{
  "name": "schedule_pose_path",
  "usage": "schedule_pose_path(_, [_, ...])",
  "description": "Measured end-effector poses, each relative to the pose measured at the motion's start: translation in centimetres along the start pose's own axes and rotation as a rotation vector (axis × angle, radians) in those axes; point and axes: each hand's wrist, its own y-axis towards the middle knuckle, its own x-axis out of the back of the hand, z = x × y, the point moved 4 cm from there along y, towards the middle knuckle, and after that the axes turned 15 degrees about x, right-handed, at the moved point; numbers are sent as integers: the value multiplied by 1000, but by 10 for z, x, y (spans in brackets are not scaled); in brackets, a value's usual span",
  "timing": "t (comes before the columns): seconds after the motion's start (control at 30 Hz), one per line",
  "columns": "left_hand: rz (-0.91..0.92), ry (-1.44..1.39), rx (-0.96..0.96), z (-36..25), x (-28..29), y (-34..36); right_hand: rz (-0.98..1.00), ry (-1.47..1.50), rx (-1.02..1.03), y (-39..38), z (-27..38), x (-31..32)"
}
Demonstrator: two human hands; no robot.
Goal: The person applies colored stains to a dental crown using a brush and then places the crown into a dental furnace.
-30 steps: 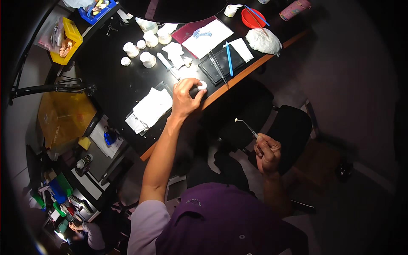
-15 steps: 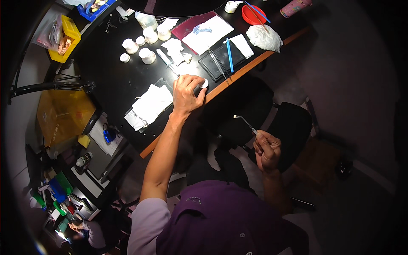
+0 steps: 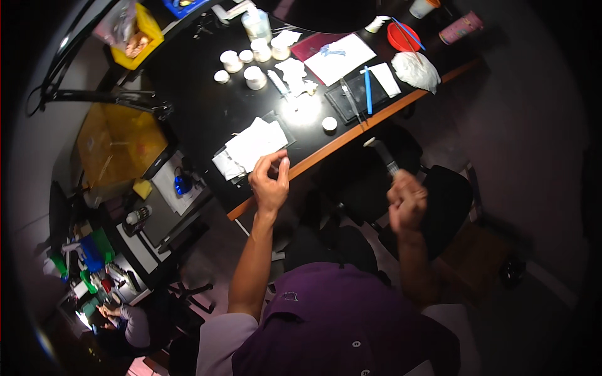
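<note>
Found thin tool (image 3: 390,161) clamped in closed fingers of right hand (image 3: 407,202), off the table in front of black chair (image 3: 439,195); blurred, with pale tip (image 3: 369,142) pointing up and left. Found small round white pot (image 3: 329,125) resting on black table (image 3: 200,119), near wooden front edge (image 3: 326,153), apart from both hands. Noted left hand (image 3: 269,190) over same edge, near white papers (image 3: 257,143): thumb and forefinger curved, tips close, nothing visible between; cannot tell whether touching. Recorded just behind pot: black pad (image 3: 340,106) bearing tweezers (image 3: 349,95) and blue stick (image 3: 368,93). Listed farther back: white jars (image 3: 255,78), dark red folder (image 3: 307,47) under white sheet (image 3: 342,59), crumpled white bag (image 3: 416,72) beside red bowl (image 3: 396,41). Observed at lower left: another person (image 3: 136,327), seated well apart.
</note>
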Motion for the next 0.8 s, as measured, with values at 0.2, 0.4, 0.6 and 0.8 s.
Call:
schedule_pose_path(0.2, [17, -201, 302, 36, 43, -62, 283, -303, -45, -16, -7, -59])
schedule_pose_path(0.4, [-112, -318, 403, 15, 87, -75, -61, -78, 89, 68, -14, -14])
schedule_pose_path(0.6, [-140, -300, 400, 24, 82, -35, 388, -315, -48, -8, -21, -86])
schedule_pose_path(0.8, [158, -198, 120, -20, 88, 30, 386, -170, -128, -4, -25, -114])
